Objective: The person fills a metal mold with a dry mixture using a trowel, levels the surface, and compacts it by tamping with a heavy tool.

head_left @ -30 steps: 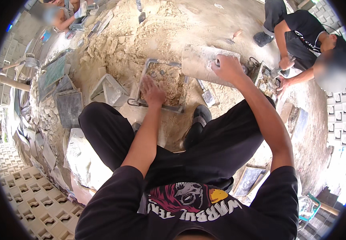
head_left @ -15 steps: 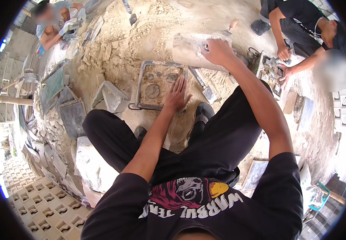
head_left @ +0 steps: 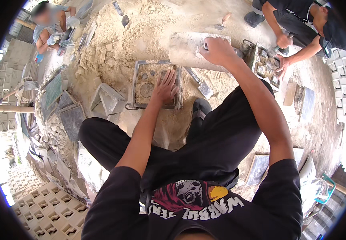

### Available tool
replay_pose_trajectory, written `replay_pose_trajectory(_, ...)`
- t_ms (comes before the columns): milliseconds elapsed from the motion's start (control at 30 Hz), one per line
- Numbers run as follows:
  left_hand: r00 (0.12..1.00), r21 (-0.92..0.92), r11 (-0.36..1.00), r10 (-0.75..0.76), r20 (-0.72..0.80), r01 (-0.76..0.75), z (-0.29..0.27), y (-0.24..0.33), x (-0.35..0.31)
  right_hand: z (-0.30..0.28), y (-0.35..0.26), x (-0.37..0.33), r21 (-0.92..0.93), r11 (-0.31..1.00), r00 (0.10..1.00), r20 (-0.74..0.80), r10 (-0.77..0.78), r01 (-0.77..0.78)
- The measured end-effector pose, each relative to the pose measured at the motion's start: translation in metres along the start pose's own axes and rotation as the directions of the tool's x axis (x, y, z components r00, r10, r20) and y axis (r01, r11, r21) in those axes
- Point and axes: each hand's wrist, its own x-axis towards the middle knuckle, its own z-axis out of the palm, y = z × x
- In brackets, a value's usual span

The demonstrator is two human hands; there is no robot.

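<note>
My left hand [head_left: 166,89] lies flat with fingers stretched out on the right part of the sand packed in a square metal frame [head_left: 134,85]. Round dark pieces [head_left: 147,90] sit in that sand, left of my fingers. Over a pale, dusty board [head_left: 181,46] beyond the frame, my right hand [head_left: 220,53] is closed, fingers curled. Something small and dark shows at its fingertips, but its kind is hidden. A flat-bladed trowel [head_left: 205,90] lies right of the frame.
Loose pale sand [head_left: 97,52] is heaped at the upper left. Slabs [head_left: 73,116] lean further left. A co-worker [head_left: 293,36] handles a second filled frame [head_left: 266,66] at the right; another person [head_left: 51,30] crouches at the far left. A second trowel [head_left: 222,23] lies beyond the board.
The whole view has shifted, so the frame stands a little further left. My left hand has slid slightly inward from the frame's right rim. My right hand remains over the board.
</note>
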Motion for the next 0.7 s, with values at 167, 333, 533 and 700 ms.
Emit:
replay_pose_trajectory(167, 0.983, 0.118, 0.985, -0.105, -0.150, 0.124, 0.001, -0.032, 0.036, 0.006, 0.007, -0.002, -0.022, 0.999, 0.998, -0.057, 0.024, -0.026)
replay_pose_trajectory(333, 0.994, 0.016, 0.999, 0.042, 0.100, -0.044, -0.024, -0.047, 0.049, 0.013, 0.024, 0.001, -0.053, 0.993, 0.995, 0.002, 0.104, -0.103)
replay_pose_trajectory(533, 0.918, 0.087, 0.928, -0.339, -0.207, 0.363, -0.001, -0.127, 0.024, 0.019, 0.009, 0.045, -0.041, 0.995, 0.993, 0.081, 0.089, -0.086)
replay_pose_trajectory(700, 0.771, -0.297, 0.747, -0.634, -0.052, 0.595, -0.002, -0.170, 0.044, 0.053, 0.032, 0.140, -0.144, 0.987, 0.988, 0.128, 0.090, -0.071)
